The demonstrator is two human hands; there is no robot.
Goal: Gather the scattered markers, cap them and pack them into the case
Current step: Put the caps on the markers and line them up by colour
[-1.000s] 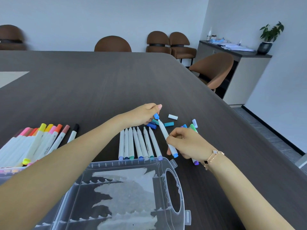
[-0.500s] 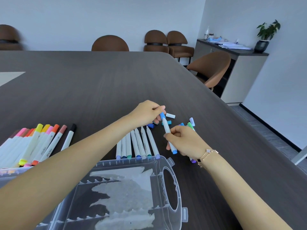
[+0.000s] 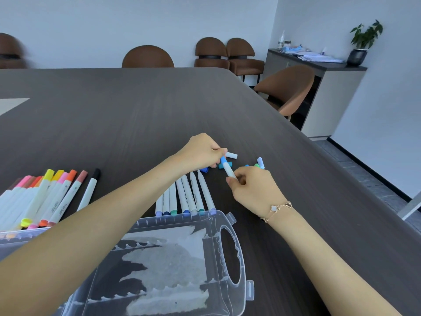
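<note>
My right hand (image 3: 252,190) grips a white marker (image 3: 228,171) by its barrel, tip end pointing away from me. My left hand (image 3: 200,152) pinches the light blue cap (image 3: 223,160) at that marker's far end. Several white markers with blue and green ends (image 3: 186,195) lie side by side between my arms, against the clear plastic case (image 3: 227,252). Loose caps lie beyond the hands: a white one (image 3: 232,155), a teal one (image 3: 222,166), a dark blue one (image 3: 204,170) and a pale lilac one (image 3: 260,162).
A row of capped warm-coloured markers (image 3: 45,197) and a black-capped marker (image 3: 90,190) lie at the left, partly over the case's open half. The dark table's right edge (image 3: 341,179) runs diagonally. Brown chairs stand around the table.
The marker in my right hand has been drawn further into the fist, with less of its barrel showing. My left hand stays pinched on the blue cap at its far end.
</note>
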